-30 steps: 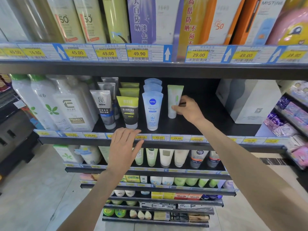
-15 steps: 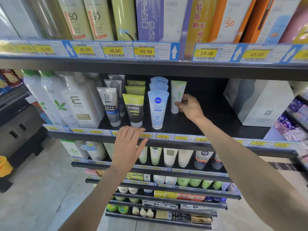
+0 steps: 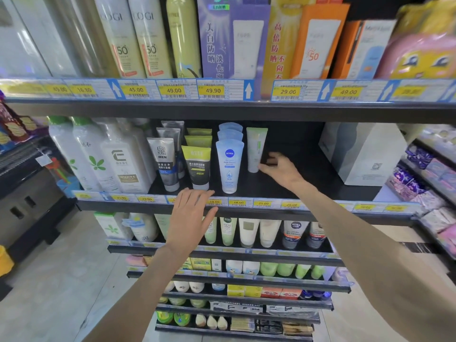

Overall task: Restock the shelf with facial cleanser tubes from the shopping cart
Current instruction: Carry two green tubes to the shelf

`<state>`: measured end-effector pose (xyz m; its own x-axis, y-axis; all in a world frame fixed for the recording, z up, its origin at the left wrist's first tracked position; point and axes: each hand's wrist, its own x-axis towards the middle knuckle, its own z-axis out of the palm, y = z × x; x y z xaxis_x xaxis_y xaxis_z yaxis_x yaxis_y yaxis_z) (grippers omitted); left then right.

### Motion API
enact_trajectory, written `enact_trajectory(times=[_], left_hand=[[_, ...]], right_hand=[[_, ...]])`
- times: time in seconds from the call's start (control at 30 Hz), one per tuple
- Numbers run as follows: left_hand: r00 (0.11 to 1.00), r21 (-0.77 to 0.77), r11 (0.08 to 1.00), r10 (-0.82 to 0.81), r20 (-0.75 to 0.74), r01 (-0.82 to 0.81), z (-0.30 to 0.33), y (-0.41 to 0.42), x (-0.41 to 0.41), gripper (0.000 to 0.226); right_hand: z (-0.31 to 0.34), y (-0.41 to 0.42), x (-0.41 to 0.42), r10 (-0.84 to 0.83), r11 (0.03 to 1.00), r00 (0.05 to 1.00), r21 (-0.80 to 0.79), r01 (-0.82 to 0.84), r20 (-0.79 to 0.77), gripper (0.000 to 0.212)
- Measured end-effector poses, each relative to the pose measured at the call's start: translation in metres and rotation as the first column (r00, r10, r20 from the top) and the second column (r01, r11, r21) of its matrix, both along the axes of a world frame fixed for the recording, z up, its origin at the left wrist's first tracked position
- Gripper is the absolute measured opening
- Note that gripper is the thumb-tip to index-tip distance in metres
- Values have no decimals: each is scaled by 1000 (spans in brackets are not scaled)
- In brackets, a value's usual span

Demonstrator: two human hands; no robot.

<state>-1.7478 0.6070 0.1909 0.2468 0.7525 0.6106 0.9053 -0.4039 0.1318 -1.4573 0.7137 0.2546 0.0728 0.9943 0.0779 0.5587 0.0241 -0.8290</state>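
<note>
Item: white-and-green cleanser tube [image 3: 256,150], standing cap-down and upright on the dark shelf [image 3: 303,169], long axis vertical, last in the row, just right of the Nivea tubes [image 3: 229,166].

Right hand [image 3: 281,167]: I read it as just right of the tube's lower end, fingers loosely spread, index tip at or barely off the cap. Whether it touches I cannot tell. It holds nothing.

Left hand [image 3: 191,215]: flat, fingers straight, resting against the price-label rail [image 3: 246,203] below the men's cleanser tubes [image 3: 197,166]. Empty.

Key relation: the tube lies to the left of my right hand, much nearer to it than to the left. The shelf to the tube's right is bare up to a white box [image 3: 362,154].

Shopping cart: not in view. My judgement is that the next tube calls for a reach away from the shelf.
</note>
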Motion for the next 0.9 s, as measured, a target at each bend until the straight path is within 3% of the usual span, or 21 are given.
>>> enact_trajectory(times=[0.17,0.3,0.47,0.67,0.9], left_hand=[[1000,-28,1000,-14,20,14,5,-19,15,48],[996,-65,994,-82,38,84,9,-52,54,54],[989,-193,970,-144,39,149,-5,-109,106,60],[949,-278,914,-313,-22,295,-27,-181,179,62],[815,-394,766,-576,-71,507,-45,-260,296,67]], right_hand=[[10,-67,15,38,999,984,3,-39,174,80],[9,-139,37,-35,997,936,71,10,350,81],[-11,-239,79,-194,977,759,190,94,622,83],[-45,-364,131,-227,971,693,103,216,684,87],[-73,-499,207,-290,903,666,-33,428,687,90]])
